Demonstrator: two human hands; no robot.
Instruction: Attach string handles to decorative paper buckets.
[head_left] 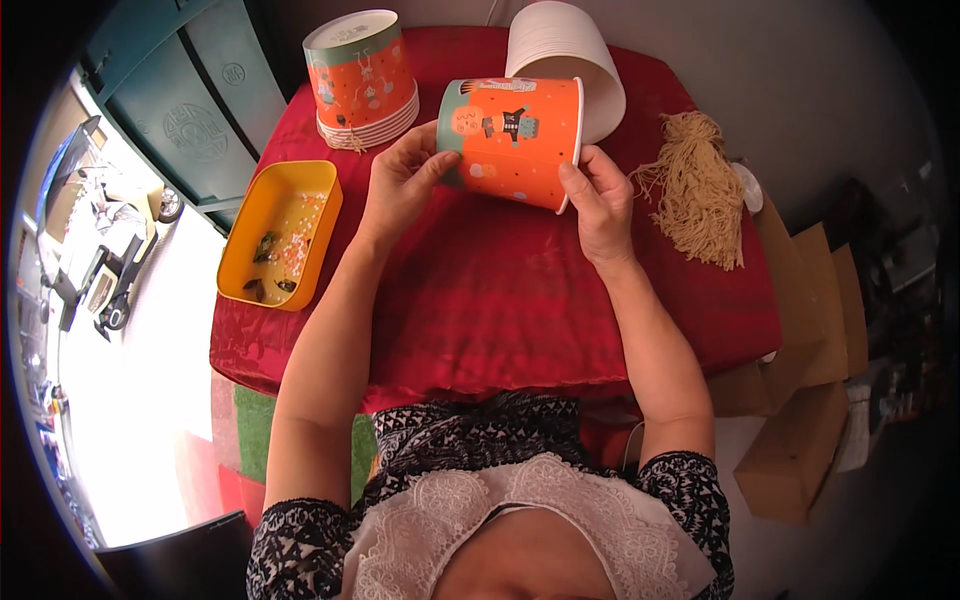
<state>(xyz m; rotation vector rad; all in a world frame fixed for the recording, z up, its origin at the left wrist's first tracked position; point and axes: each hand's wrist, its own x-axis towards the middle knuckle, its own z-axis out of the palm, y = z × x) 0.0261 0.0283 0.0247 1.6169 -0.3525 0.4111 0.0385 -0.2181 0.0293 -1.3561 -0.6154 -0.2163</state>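
A dark red cloth covers the table (480, 320), with folds along its near edge. Taking the table's middle as the centre of the clock, an orange paper bucket (520, 150) is at 12 o'clock, held sideways, rim toward 3. The left hand (405, 185) grips its greenish base end, with thumb in front; its other fingers are partly hidden. The right hand (600, 205) pinches the white rim between thumb and fingers.

At 11 o'clock stands an upside-down stack of orange buckets (365, 80). At 1 o'clock is a stack of white buckets (565, 55), tilted, partly behind the held one; whether they touch, I cannot tell. A bundle of tan strings (700, 190) lies at 3, and a yellow tray (240, 240) with small bits inside sits at 9.

Around the table, a teal door (190, 110) is at 10, and beyond the bright doorway a scooter (120, 265) stands at 9. Cardboard boxes (795, 440) are on the floor at 4, and a green mat (258, 430) lies between 7 and 8. The wall (740, 60) at 1 is grey.
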